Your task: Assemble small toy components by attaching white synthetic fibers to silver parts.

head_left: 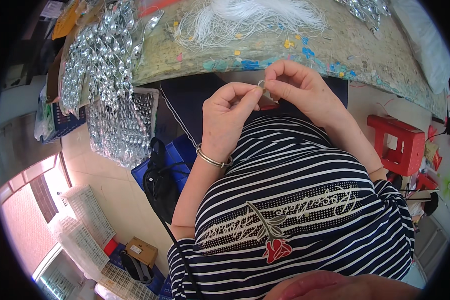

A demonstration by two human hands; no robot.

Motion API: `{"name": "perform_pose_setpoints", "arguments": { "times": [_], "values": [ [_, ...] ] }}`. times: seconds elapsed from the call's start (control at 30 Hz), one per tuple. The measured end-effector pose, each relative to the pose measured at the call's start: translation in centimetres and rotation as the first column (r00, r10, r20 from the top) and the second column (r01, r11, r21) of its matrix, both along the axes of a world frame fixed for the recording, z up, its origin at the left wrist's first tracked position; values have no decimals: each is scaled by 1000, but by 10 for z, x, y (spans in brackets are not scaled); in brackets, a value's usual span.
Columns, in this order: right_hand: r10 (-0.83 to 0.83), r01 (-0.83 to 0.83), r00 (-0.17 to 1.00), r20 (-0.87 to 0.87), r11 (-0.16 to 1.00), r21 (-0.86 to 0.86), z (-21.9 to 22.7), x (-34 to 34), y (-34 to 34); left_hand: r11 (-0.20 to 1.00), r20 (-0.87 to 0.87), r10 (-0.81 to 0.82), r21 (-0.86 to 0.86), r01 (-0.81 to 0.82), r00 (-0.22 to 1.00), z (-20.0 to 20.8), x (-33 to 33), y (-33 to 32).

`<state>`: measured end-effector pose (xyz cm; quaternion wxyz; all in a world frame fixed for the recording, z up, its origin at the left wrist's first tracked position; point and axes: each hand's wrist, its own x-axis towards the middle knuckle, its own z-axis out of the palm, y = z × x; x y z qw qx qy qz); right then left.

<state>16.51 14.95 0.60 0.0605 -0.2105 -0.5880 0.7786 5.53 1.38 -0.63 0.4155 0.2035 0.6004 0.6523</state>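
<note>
My left hand [227, 112] and my right hand [305, 92] meet in front of my body, just off the near edge of the worktable [200, 65]. Thumb and forefinger of each are pinched together on a tiny pale loop [261, 84]; its kind is too small to make out. The left fingertips hold its lower end, and the right fingertips touch its side. Beyond them on the table lies a loose bundle of white thread [255, 20]. Shiny silver twisted strips [102, 55] are heaped at the far left and hang over the edge.
Bits of blue and yellow paint mark the tabletop. A red plastic stool [402, 145] stands to the right, and a white plastic bag [422, 45] lies at the far right. On the left are a black bag [157, 175], pale slatted crates [85, 215] and a cardboard box [141, 251].
</note>
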Motion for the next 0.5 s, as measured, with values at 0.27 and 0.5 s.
{"name": "perform_pose_setpoints", "arguments": {
  "times": [0.27,0.5],
  "values": [
    [13,-14,1000,-16,998,-59,-6,0,2,998,93,54,35,-57,994,-1,1,0],
    [-24,20,999,-29,989,-145,-8,3,2,994,163,76,62,-87,984,-2,0,0]
  ]
}}
